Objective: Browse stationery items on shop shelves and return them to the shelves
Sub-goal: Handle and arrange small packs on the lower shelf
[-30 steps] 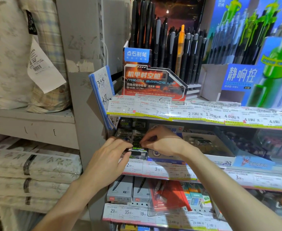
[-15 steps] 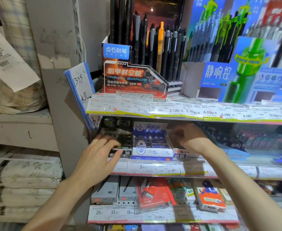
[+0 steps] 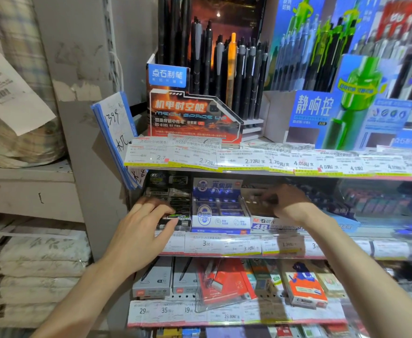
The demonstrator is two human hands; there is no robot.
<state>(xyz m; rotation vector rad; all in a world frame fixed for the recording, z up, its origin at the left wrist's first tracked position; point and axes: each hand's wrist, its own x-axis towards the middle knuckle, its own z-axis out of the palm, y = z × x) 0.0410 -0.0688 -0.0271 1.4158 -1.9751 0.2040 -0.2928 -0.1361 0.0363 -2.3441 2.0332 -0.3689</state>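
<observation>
Blue eraser box on middle shelf, between both hands, gripped by neither. Left of blue eraser box: left hand, fingers loosely spread over dark box. Right: right hand inside 4B box, grip indiscernible.

Middle shelf, left to right: black cardboard display box of small packs, blue-and-white cardboard eraser box, white 4B carton. Left hand on the first, right hand inside the third. Orange-fronted cardboard pen stand on the shelf above.
</observation>
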